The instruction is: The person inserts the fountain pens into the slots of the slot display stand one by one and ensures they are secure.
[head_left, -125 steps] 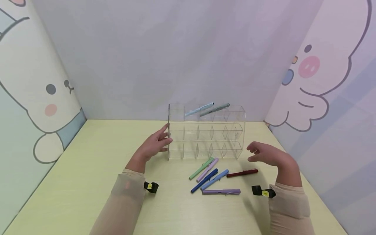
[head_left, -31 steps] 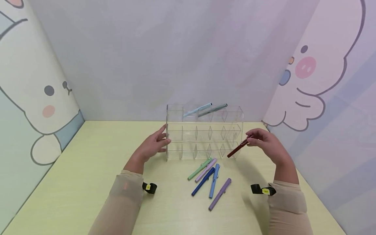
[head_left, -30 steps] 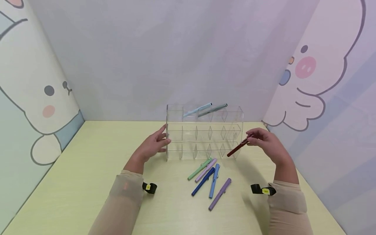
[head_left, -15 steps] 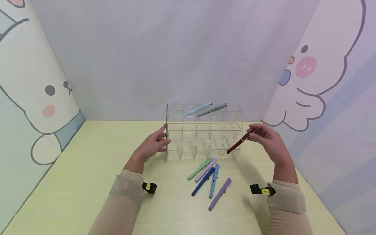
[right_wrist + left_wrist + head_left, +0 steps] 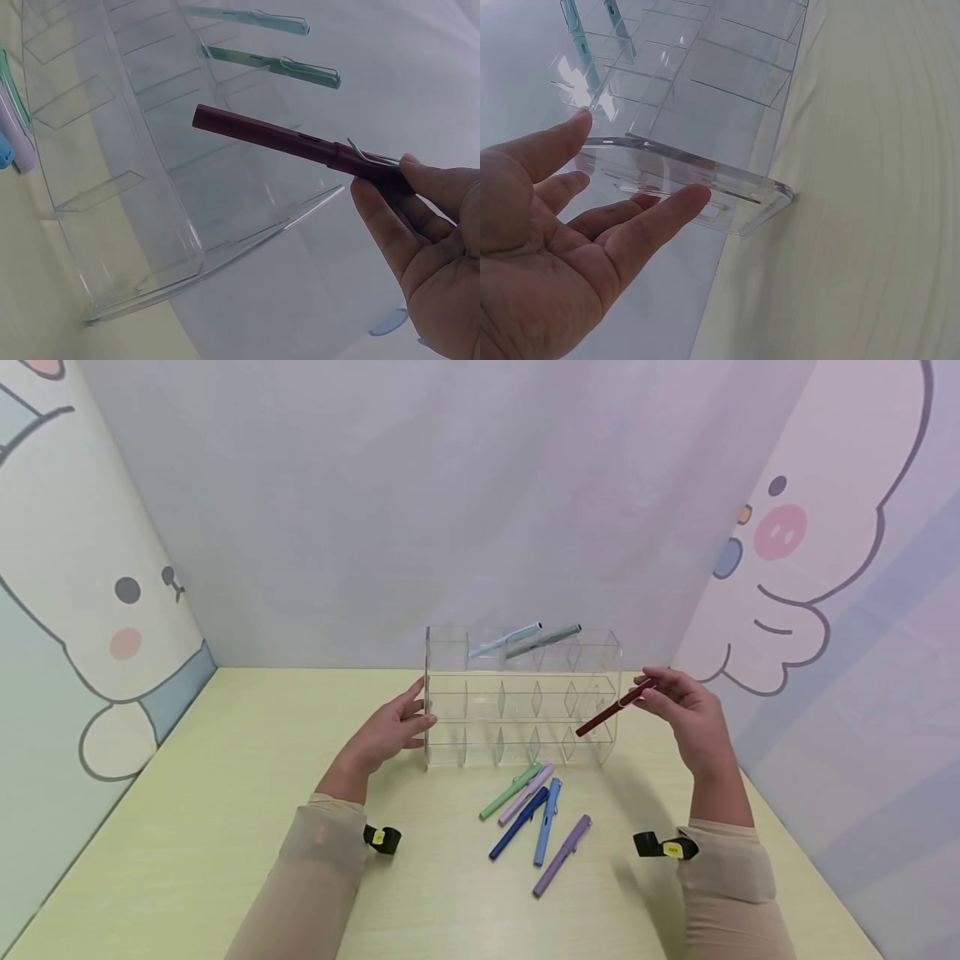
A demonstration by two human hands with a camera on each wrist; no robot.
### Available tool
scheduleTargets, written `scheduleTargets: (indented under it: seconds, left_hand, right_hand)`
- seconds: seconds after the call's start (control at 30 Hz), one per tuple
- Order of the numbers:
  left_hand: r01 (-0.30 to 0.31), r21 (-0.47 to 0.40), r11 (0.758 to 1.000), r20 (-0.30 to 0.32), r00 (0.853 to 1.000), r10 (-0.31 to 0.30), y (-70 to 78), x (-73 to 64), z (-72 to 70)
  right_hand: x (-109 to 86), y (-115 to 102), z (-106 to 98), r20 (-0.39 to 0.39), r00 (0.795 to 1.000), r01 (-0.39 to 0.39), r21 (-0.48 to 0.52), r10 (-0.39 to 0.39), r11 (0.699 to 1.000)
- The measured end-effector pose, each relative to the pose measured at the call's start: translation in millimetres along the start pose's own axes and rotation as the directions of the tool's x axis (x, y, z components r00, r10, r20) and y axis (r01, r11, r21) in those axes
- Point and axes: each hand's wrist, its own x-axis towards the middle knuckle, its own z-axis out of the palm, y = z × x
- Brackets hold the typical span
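Note:
My right hand point(image 5: 686, 710) pinches a dark red pen point(image 5: 603, 717) by its capped, clip end; the other end slopes down and left in front of the rack's right side. In the right wrist view the pen point(image 5: 262, 133) shows its metal clip beside my thumb. A clear acrylic rack point(image 5: 521, 699) with three tiers of compartments stands on the table. My left hand point(image 5: 386, 732) rests against the rack's left side panel, fingers extended. In the top tier lean a light blue pen point(image 5: 510, 638) and a grey-green pen point(image 5: 546, 642).
In front of the rack lie several pens on the table point(image 5: 225, 827): green point(image 5: 510, 792), lilac point(image 5: 525, 797), dark blue point(image 5: 517, 825), light blue point(image 5: 547, 822) and purple point(image 5: 562, 856). A pale curtain-like backdrop point(image 5: 450, 510) stands behind the table.
My right hand has picked the dark red pen up from the table and raised it beside the rack. The blue and purple pens have turned. My left hand keeps its place.

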Motion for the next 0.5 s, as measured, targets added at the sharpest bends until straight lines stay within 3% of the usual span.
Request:
scheduleTargets:
  seconds: [0.2,0.5]
  left_hand:
    - [-0.001,0.001,1.0,0.0,1.0,0.001,-0.5,0.3,-0.1]
    - [-0.009,0.001,1.0,0.001,1.0,0.009,-1.7,1.5,-0.1]
  right_hand:
    - [2.8,8,-1,-0.059,0.998,0.035,0.031,-0.033,0.999]
    - [6.2,14,2,-0.172,0.983,0.095,0.169,-0.065,0.981]
